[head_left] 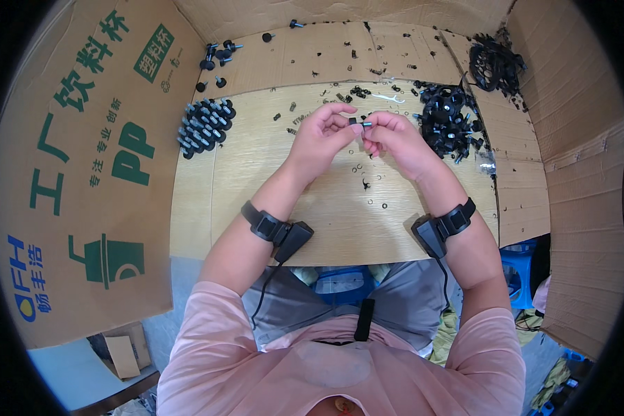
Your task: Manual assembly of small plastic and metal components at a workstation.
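Observation:
My left hand (pixel 322 135) and my right hand (pixel 390 139) meet above the middle of a pale wooden tabletop (pixel 256 201). Between their fingertips they pinch a small black knob with a short metal screw (pixel 358 123). A tidy cluster of finished black knobs with screws (pixel 204 125) lies to the left of my left hand. A loose heap of black knobs (pixel 447 118) sits just right of my right hand. Small washers and clips (pixel 364 182) lie scattered on the wood below my hands.
Cardboard walls stand left (pixel 90 159), back (pixel 340 48) and right (pixel 575 173) of the table. More loose knobs (pixel 218 55) lie at the back left, and a black tangle of parts (pixel 496 66) at the back right. A blue stool (pixel 516 270) stands at the lower right.

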### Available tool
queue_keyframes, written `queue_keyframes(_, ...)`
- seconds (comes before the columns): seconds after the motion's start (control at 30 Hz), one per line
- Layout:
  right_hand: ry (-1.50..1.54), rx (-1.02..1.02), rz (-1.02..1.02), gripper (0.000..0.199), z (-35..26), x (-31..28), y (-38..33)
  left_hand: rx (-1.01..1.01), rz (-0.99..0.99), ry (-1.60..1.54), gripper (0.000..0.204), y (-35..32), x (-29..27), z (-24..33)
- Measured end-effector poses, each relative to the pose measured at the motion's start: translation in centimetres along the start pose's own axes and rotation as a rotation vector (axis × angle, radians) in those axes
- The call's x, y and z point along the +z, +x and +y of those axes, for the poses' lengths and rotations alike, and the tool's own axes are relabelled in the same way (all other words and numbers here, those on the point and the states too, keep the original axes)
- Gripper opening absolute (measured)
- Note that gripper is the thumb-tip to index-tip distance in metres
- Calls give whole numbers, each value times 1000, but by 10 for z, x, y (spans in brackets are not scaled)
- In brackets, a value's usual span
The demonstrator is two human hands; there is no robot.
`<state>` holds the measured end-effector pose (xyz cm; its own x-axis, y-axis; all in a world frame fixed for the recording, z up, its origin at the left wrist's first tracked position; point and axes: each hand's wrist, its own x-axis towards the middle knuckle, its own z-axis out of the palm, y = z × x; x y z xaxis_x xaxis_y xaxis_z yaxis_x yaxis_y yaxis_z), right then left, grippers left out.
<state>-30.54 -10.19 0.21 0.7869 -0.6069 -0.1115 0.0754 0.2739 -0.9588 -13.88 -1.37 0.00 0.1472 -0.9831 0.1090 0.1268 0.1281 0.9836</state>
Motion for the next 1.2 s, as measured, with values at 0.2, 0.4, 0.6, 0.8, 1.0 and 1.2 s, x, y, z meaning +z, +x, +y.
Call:
queue_keyframes(0.2,-56,-12,-31,5,-1,0,-1,3,60,-32,21,3,-1,-4)
queue_keyframes(0.4,-133,-24,-16,4,1,6,-2,-60,98,-142,21,3,-4,-2)
queue_keyframes(0.6,-98,-27,40,14,1,3,2,53,6,-92,24,-1,0,2)
queue_keyframes(0.8,-55,-146,76,22,0,8,-1,176,67,16,23,1,-2,1)
queue_keyframes(1.0,-75,-135,81,22,3,6,1,207,-16,-97,14,1,-2,-4)
queue_keyframes(1.2,-50,-212,128,18,4,6,1,230,21,-134,23,0,3,-1)
